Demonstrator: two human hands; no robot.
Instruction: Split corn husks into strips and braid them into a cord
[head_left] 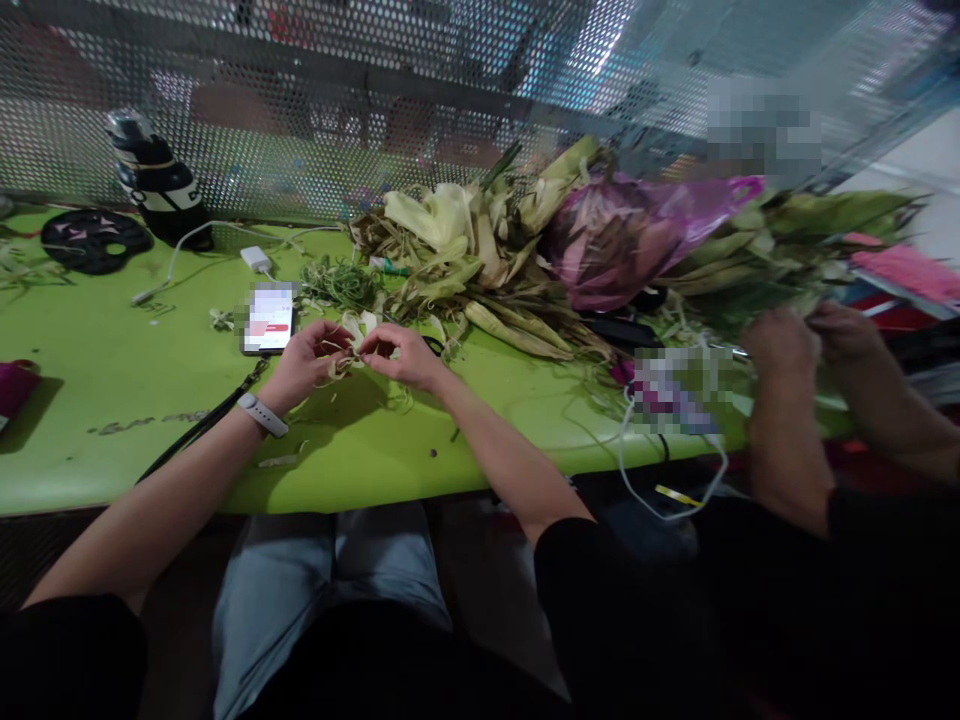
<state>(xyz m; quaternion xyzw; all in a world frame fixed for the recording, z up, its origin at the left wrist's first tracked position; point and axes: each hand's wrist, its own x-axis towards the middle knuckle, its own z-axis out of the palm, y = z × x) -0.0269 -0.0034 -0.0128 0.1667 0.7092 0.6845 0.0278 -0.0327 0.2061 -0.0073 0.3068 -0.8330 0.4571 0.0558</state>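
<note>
Near the middle of the green tabletop, my left hand (313, 360), with a pale watch band at the wrist, pinches some pale corn husk strips (337, 368). My right hand (405, 356) meets it from the other side, its fingertips closed on the same strips. Small scraps of husk lie below and around the fingers. Just beyond the hands sits a tangle of thin green strips (341, 284). A phone (268, 318) with a lit screen lies beside my left hand, a black strap (214, 410) near it.
Corn husks (450, 235) are heaped behind, with a pink plastic bag (600, 250) among them. A co-worker's hands (784, 345) work at the right. White cable (626, 450) hangs over the front edge. A dark bottle-shaped object (161, 180) stands by the perforated metal screen (292, 125).
</note>
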